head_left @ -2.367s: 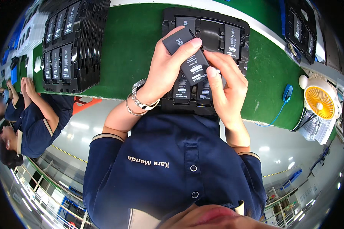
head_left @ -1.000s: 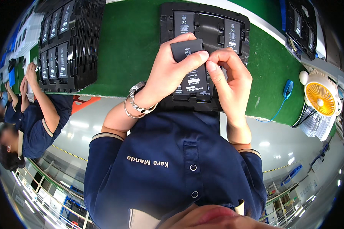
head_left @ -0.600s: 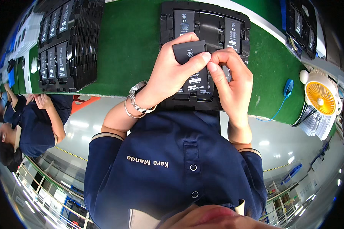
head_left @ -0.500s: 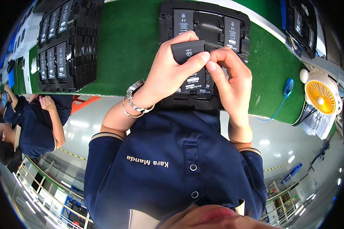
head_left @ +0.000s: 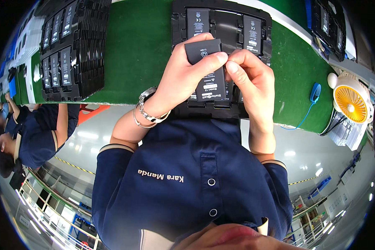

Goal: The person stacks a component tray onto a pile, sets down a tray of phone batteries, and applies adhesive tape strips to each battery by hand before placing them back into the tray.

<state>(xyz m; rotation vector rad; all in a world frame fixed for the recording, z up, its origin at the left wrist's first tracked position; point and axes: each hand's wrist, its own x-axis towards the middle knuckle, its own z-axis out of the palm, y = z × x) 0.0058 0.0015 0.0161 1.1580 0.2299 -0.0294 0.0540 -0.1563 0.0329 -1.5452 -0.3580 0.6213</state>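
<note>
Flat black battery pack held just above the black tray, long axis running away from the body and tipped slightly, top end leaning left, label end nearer the chest. Gripped by both: left hand wrapped round its left edge, thumb laid across the upper face; right hand pinching the right edge near the top corner, fingertips almost touching the left thumb. Both clenched on the pack, neither free. Left hand a shade nearer the pack's middle, right hand out at the edge. Directly below and beyond, tray slots with more packs standing in rows, so any setting down lies straight ahead and down, not sideways.

Compared with 2.4 seconds ago: pack turned from a clear diagonal to nearly in line with the tray slots, and drawn closer to the tray's centre; right hand moved up from the lower end to the top corner. Since half a second ago, hardly any change.

Further out: green table, a tall stack of filled trays at the left, small yellow fan and blue cable at the right, another person in a dark shirt seated far left.
</note>
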